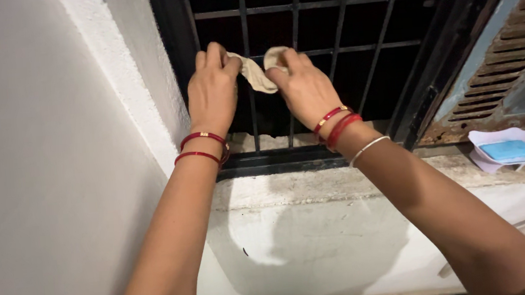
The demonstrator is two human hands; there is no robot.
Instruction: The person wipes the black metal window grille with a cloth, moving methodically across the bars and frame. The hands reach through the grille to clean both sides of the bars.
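Both hands, left hand (pixel 211 89) and right hand (pixel 303 87), are gripping a beige cloth (pixel 256 73) around a window bar (pixel 244 18); the wrapping looks half done.

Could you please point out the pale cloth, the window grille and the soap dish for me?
pale cloth (pixel 259 74), head view, on the fold between the two hands.
window grille (pixel 340 26), head view, on a dark vertical bar.
soap dish (pixel 479 143), head view, on its pale rim, left of the blue soap.
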